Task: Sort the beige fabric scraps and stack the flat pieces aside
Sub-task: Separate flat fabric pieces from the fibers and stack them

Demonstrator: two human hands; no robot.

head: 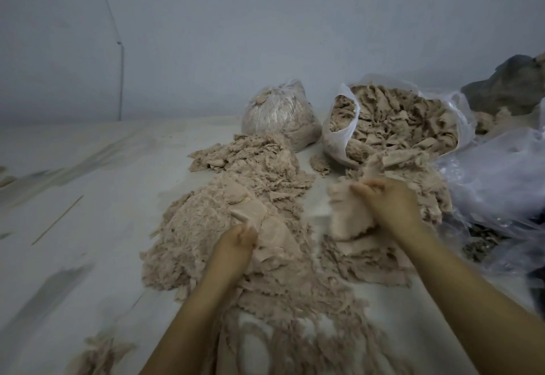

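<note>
Both hands work through beige fabric scraps spread on a pale sheet-covered surface.

The right hand (pixel 389 203) has its grip closed on a bunch of scraps (pixel 349 215), lifted just clear of the right-hand heap (pixel 413 185), probably to shake out and judge the pieces. The left hand (pixel 236 241) curls its grip into flat pieces (pixel 265 221) on top of the large central pile (pixel 212 227), seemingly to pin or pull one free. Behind stand an open plastic bag (pixel 342 144) brimming with scraps and a tied bag (pixel 280 115), likely unsorted stock kept within reach. Loose clear plastic (pixel 495 179) lies on the right.
</note>
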